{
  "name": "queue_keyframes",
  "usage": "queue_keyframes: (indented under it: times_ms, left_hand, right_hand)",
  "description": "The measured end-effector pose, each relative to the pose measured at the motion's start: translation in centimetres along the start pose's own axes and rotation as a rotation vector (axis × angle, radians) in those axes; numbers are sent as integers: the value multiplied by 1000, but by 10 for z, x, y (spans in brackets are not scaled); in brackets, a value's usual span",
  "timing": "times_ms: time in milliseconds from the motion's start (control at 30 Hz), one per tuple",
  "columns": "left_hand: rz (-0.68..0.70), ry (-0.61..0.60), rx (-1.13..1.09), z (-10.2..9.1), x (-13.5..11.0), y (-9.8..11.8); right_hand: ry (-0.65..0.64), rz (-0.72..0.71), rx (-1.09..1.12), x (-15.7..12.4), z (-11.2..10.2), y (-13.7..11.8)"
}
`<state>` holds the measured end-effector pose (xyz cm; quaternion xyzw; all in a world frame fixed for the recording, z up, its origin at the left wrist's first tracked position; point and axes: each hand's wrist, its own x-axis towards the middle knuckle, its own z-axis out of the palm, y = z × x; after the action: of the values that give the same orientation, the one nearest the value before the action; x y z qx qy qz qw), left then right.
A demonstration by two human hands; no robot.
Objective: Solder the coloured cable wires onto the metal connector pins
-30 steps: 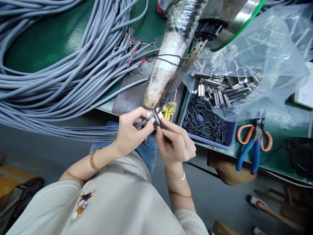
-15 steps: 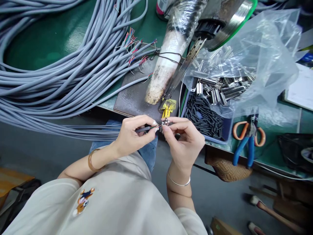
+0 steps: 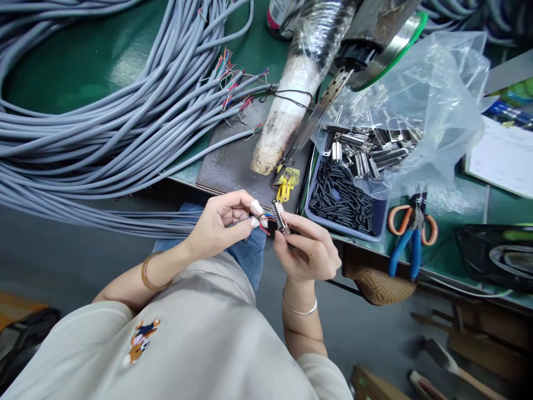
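My left hand [image 3: 222, 225], with white coverings on its fingertips, is closed in a pinch on thin coloured wires [image 3: 266, 218]. Between the thumb and fingers of my right hand [image 3: 310, 247] is a metal multi-pin connector [image 3: 280, 216], its row of pins facing the wires. The wire ends lie close to the pins; whether any are joined to them is too small to tell. Just beyond the connector, a yellow clip-like piece [image 3: 284, 186] sits at the front of a dark plate [image 3: 225, 161].
Bundled grey cables [image 3: 137, 128] with stripped ends cover the bench's left. A wrapped white cylinder [image 3: 277, 122] and a soldering iron [image 3: 308, 122] point toward my hands. Right are a blue tray [image 3: 381, 225] of black tubes, a plastic bag [image 3: 449, 94] of connectors, and blue-handled cutters [image 3: 410, 250].
The connector has turned, so its long pin row now shows. My hands have drawn slightly apart, and the coloured wires are more visible between them. The view has shifted a little.
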<state>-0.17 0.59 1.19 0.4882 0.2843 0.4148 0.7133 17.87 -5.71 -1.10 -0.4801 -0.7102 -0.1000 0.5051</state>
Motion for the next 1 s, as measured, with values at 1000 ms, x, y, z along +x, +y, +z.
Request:
queue_keyframes:
  times_ms: [1000]
  left_hand:
    - [-21, -59, -50, -5, -10, -2]
  right_hand:
    - [-119, 360, 332, 12, -8, -14]
